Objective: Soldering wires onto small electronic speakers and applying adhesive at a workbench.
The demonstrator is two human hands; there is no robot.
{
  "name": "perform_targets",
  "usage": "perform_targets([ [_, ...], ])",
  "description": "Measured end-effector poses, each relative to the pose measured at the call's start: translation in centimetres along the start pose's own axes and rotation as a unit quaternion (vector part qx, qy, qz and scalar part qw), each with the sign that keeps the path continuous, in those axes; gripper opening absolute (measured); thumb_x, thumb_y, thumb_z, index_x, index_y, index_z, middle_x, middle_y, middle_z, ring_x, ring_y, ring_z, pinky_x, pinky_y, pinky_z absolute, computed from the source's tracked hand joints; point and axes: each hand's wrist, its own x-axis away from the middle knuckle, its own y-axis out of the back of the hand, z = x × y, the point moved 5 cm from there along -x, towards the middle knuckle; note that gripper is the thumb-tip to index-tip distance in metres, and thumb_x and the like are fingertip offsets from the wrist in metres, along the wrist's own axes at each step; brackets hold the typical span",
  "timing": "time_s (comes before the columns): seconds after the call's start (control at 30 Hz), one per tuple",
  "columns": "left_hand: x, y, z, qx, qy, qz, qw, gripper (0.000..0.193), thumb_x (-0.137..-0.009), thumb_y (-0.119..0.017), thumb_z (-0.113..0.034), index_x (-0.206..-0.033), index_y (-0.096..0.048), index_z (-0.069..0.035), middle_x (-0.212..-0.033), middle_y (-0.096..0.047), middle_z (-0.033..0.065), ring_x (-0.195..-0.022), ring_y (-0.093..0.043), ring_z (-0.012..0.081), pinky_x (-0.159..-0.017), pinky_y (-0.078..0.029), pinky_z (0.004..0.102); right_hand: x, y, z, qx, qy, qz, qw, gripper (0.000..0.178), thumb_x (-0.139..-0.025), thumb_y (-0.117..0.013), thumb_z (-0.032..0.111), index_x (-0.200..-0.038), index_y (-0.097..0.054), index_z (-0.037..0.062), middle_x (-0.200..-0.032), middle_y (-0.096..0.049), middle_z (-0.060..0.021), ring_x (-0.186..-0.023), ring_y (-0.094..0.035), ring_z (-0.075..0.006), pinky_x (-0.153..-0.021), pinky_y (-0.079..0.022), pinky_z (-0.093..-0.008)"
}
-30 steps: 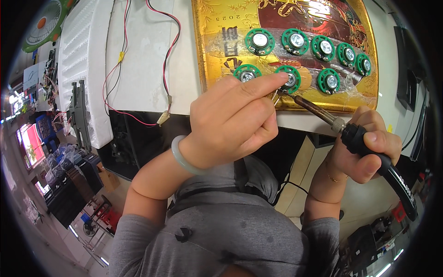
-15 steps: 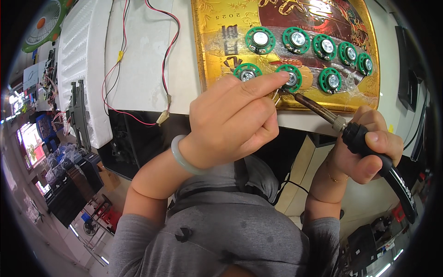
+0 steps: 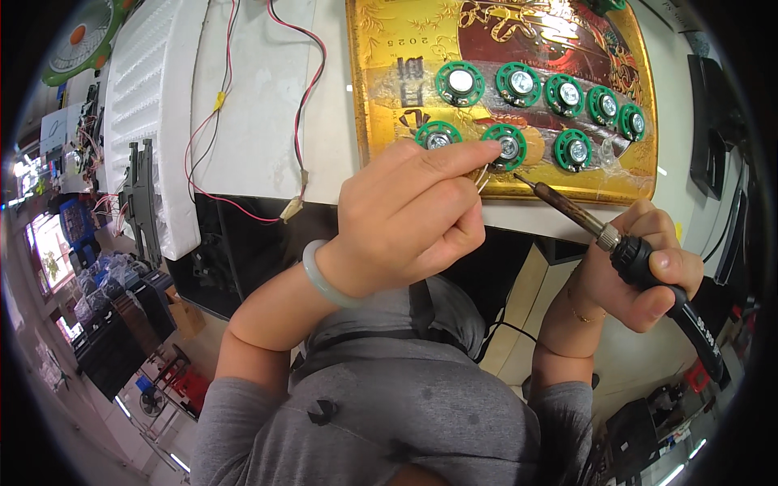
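Note:
My right hand (image 3: 648, 263) is closed around the black handle of a soldering iron (image 3: 567, 206). The iron's tip points up and left, slightly apart from the lower rim of a small round speaker (image 3: 508, 148) with a green frame and a silver centre. With the index finger of my left hand (image 3: 413, 211) I touch that speaker. The other fingers are curled in, pinching a thin silvery wire (image 3: 484, 180) that shows just below the speaker. Left of it, another green speaker (image 3: 438, 138) is partly covered by my knuckles.
Several more green speakers (image 3: 519, 83) lie in rows on a gold and red decorated tray (image 3: 377, 97). Red and black wires (image 3: 300, 121) run over the white table to the left, beside a white foam sheet (image 3: 154, 105). A green fan (image 3: 81, 40) stands far left.
The soldering iron's tip has drawn back from the speaker's lower rim, down and to the right. My left hand keeps its finger on the same speaker. The view has shifted slightly.

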Motion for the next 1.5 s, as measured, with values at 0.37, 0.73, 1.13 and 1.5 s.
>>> perform_targets([
  [0.37,0.0,0.9,-0.5,0.021,0.055,-0.017,0.998,0.019,-0.057,-0.064,0.005,-0.073,-0.056,-0.003,-0.078,-0.060,0.0079,-0.062,-0.054,0.0193,-0.053,-0.044,0.0258,0.1,-0.9,0.0,0.040,-0.048,-0.007,0.998,0.041,-0.077,-0.057,0.048,-0.078,-0.044,0.0091,-0.048,-0.036,0.0010,-0.043,-0.033,-0.0110,-0.043,-0.027,-0.0239],
  [0.73,0.7,1.3,-0.7,-0.016,0.083,0.021,0.996,0.020,-0.062,-0.067,0.004,-0.077,-0.056,-0.005,-0.074,-0.060,0.0069,-0.064,-0.054,0.0208,-0.057,-0.041,0.0266,0.0,-1.5,-0.3,0.035,-0.005,0.051,0.998,0.035,-0.083,-0.051,0.039,-0.080,-0.046,0.0050,-0.046,-0.030,0.0021,-0.043,-0.025,-0.0081,-0.041,-0.019,-0.0234],
  [1.13,0.6,1.2,-0.2,0.013,0.094,0.018,0.995,0.020,-0.063,-0.068,0.004,-0.076,-0.056,-0.005,-0.072,-0.060,0.0066,-0.061,-0.053,0.0195,-0.054,-0.041,0.0255,0.5,-1.2,-0.4,0.036,-0.049,0.031,0.998,0.043,-0.075,-0.058,0.049,-0.081,-0.046,0.0081,-0.050,-0.036,0.0007,-0.044,-0.031,-0.0105,-0.043,-0.024,-0.0244],
  [1.5,0.6,1.3,0.0,0.026,0.102,0.021,0.994,0.022,-0.063,-0.068,0.006,-0.078,-0.056,-0.006,-0.073,-0.060,0.0068,-0.060,-0.052,0.0181,-0.052,-0.041,0.0244,0.3,-1.5,-0.1,0.060,0.011,0.048,0.997,0.036,-0.083,-0.050,0.040,-0.082,-0.044,0.0050,-0.047,-0.031,0.0013,-0.043,-0.026,-0.0087,-0.041,-0.020,-0.0237],
])
